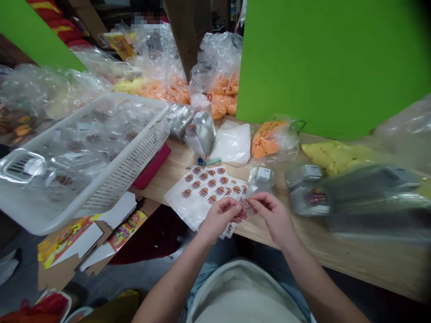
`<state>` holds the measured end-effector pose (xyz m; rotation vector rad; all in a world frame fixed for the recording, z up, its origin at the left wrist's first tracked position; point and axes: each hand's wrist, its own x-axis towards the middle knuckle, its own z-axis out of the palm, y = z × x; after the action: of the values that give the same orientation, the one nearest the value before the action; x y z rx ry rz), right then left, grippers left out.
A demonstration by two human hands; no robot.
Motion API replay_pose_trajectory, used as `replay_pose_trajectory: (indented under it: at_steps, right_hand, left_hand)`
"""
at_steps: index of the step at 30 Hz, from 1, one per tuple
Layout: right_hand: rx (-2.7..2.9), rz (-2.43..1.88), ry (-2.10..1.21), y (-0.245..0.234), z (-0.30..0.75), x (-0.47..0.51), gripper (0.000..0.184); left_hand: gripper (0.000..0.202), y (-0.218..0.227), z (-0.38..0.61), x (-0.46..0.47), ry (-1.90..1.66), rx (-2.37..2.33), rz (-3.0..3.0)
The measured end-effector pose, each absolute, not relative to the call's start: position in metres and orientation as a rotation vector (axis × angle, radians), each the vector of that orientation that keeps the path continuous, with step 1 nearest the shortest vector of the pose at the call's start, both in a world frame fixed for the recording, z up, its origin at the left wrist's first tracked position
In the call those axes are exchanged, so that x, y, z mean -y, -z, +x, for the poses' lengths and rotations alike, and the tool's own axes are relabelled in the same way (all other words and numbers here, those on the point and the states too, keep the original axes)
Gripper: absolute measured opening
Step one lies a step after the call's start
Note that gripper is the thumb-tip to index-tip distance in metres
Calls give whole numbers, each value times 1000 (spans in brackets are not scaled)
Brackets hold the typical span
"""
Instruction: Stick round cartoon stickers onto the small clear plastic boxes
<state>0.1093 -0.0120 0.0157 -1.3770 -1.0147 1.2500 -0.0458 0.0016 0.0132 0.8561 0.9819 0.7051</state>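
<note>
From where I stand, the sheets of burger stickers (197,208) make the best landmark on this wooden table (363,260). At their near right edge, raised a little over them, a small burger sticker (245,203) is pinched narrowly between both hands. The left hand (230,210) has thumb and fingers drawn together at one edge; the right hand (263,204) grips the other between thumb and forefinger. I can't tell from here whether its backing is off.

Just right of the sheets stands a clear plastic box (261,177) with a white label; farther right, another clear box (318,196) bears a dark, colourful sticker. A teal-handled tool (213,160) lies at their far edge, and a white plastic basket (136,168) of clear packaging stands to their left.

The sticker is my worry. If its glue is bare, it could cling to a fingertip or fold onto itself, and two hands pulling unevenly might crease or tear it. The sheets overlap loosely, so a dragging wrist could shift them, and an elbow swung right could knock that labelled box.
</note>
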Motion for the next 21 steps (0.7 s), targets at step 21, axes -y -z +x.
replay_pose_trajectory:
  at_steps: [21]
  right_hand:
    - [1290,-1467,-1190,10,187,-35,56]
  left_hand:
    - [57,31,-11,-29,-910,-938,1820]
